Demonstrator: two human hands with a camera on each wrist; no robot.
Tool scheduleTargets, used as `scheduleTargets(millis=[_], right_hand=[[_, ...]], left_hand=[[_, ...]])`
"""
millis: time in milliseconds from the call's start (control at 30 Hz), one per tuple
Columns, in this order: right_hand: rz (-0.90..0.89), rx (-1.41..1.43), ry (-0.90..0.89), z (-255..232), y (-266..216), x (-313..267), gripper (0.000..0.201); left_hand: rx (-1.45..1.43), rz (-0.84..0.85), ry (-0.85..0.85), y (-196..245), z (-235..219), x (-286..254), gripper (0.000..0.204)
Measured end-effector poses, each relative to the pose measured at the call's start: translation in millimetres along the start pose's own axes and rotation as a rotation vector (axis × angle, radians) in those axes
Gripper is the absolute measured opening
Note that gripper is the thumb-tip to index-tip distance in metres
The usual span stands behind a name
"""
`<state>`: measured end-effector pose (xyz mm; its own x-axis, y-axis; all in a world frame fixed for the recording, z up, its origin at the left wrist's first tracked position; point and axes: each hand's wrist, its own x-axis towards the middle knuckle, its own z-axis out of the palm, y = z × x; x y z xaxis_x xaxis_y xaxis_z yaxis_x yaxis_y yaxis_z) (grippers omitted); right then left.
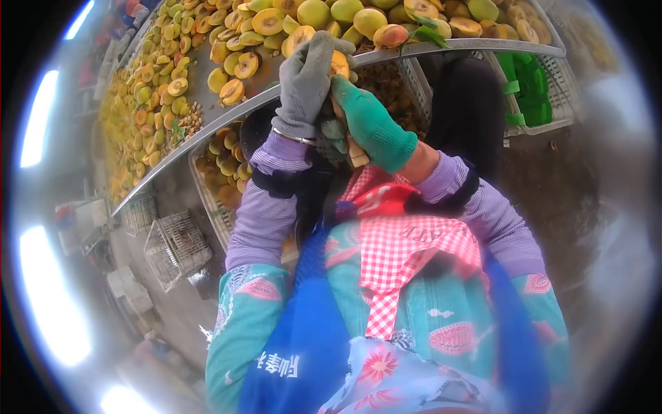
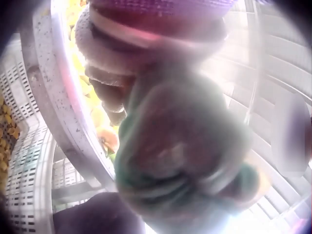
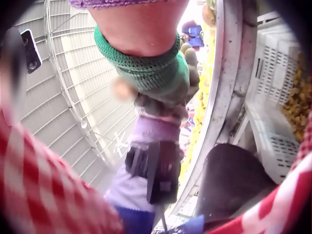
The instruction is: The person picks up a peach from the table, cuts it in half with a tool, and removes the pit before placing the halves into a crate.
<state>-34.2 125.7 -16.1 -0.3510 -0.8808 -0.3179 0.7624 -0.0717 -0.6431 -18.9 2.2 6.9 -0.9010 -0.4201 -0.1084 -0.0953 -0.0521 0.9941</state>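
Observation:
Over the metal table's front rim, my left hand (image 1: 303,86) in a grey glove grips a fruit with orange flesh (image 1: 338,64), apricot-like. My right hand (image 1: 376,127), gloved in green, presses close against it. Its fingers curl round a tool with a pale wooden handle (image 1: 358,154), whose end sticks out below the palm toward my body. The tool's working end is hidden between the hands. In the right wrist view the green glove (image 3: 146,73) overlaps the other hand; the left wrist view shows the hands blurred together.
Halved and whole yellow-green fruits (image 1: 269,22) cover much of the metal table (image 1: 207,79), with a small heap of stones (image 1: 189,121) at left. Below its curved rim stand fruit crates (image 1: 221,196). A white crate (image 1: 562,96) holding green plastic is at right, an openwork basket (image 1: 176,252) at left.

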Motion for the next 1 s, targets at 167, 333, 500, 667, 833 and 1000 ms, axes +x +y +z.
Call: scheduleTargets(millis=[167, 333, 500, 667, 833, 1000], right_hand=[[0.290, 0.346, -0.342, -17, -16, -9, 0.038], [0.218, 0.666, -0.373, -13, -28, -8, 0.036], [0.307, 0.766, -0.493, -12, -30, -4, 0.037], [0.363, 0.424, -0.326, -2, -41, -4, 0.040], [0.372, 0.507, -0.426, -3, -28, 3, 0.042], [0.435, 0.712, -0.628, 8, -33, 2, 0.039]], left_hand=[[0.128, -0.162, -0.387, 13, -15, 10, 0.044], [-0.213, -0.056, -0.096, 2, 4, 7, 0.049], [-0.577, -0.004, -0.011, -15, 8, 7, 0.055], [-0.689, -0.098, -0.029, -10, 1, 4, 0.032], [-0.500, -0.059, -0.121, -3, -6, 4, 0.050], [-0.425, -0.027, -0.086, 15, -15, -4, 0.053]])
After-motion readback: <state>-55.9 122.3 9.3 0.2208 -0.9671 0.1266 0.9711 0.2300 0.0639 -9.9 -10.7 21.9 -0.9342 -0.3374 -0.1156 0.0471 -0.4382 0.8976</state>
